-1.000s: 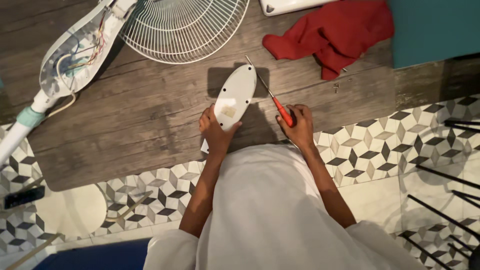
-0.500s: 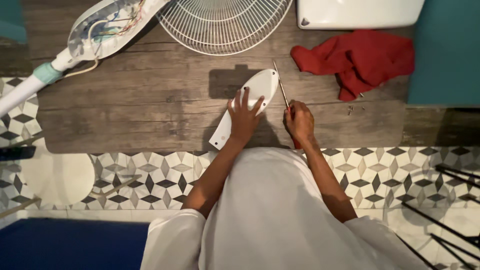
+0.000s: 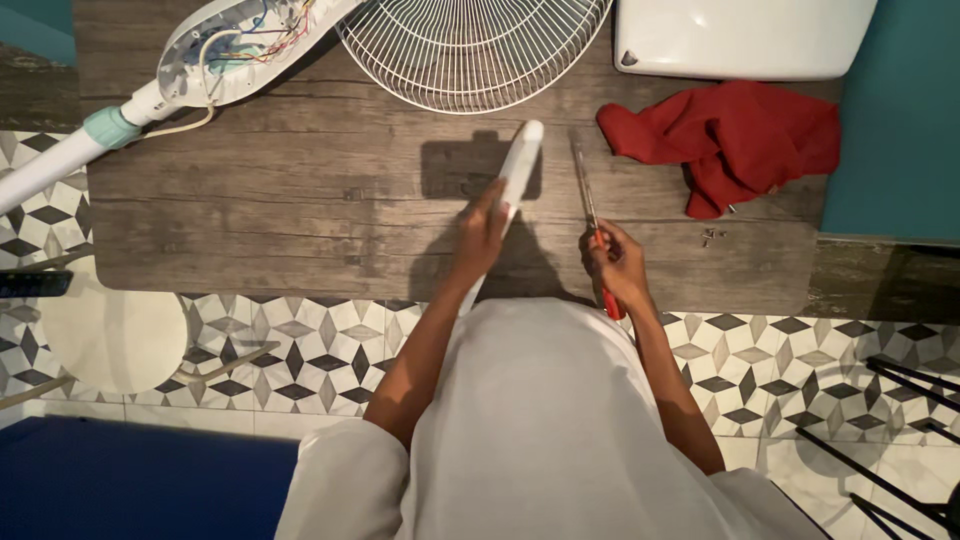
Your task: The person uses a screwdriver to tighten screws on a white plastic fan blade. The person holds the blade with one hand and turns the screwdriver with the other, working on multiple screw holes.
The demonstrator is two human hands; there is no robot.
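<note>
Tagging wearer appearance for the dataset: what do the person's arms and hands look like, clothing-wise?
Both forearms are bare. The left hand and right hand show no gloves; no watch or rings visible. Loose white short sleeves cover the upper arms, part of a white garment.

A loose white garment (image 3: 545,420) is worn, plain and unmarked, with soft folds across the front. Short, wide sleeves (image 3: 345,480) are seen ending above the elbows. Both forearms are left bare, and no rings, watch or gloves are seen on the left hand (image 3: 481,238) or the right hand (image 3: 617,264).

Smooth white plastic cover (image 3: 517,165), matt wooden board (image 3: 300,200).
</note>
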